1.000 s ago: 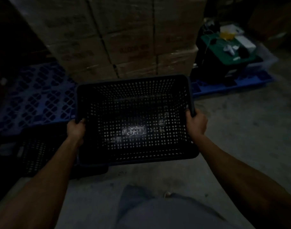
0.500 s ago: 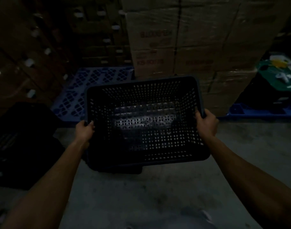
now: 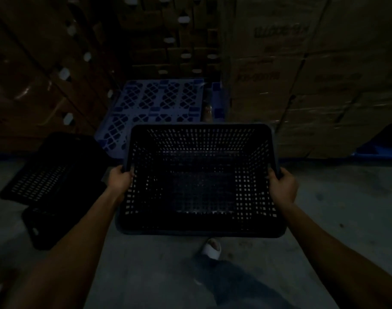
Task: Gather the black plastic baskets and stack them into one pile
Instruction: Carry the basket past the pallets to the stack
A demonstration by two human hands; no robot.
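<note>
Our left hand (image 3: 120,180) curls its fingers (image 3: 127,175) over the left rim of the black basket (image 3: 197,181), and our right hand (image 3: 283,186) wraps its fingers (image 3: 272,175) over the right rim; both are closed firmly on the plastic, thumbs outside. The basket hangs level between the two hands, mouth up and empty, raised clear of the concrete floor (image 3: 346,208), with one foot (image 3: 211,246) visible below its near edge. To the left, on the floor, lie other black baskets (image 3: 50,175), dark and partly overlapping; how many there are, and whether they already nest, we cannot tell. Beyond them lies a blue pallet (image 3: 159,103), flanked by stacked cartons (image 3: 302,74). We judge the step in hand to be carrying this basket to the pile. To do it well, we should keep both grips even, square the basket over the topmost one, lower it straight so the tapered walls nest, and release only once it seats.
</note>
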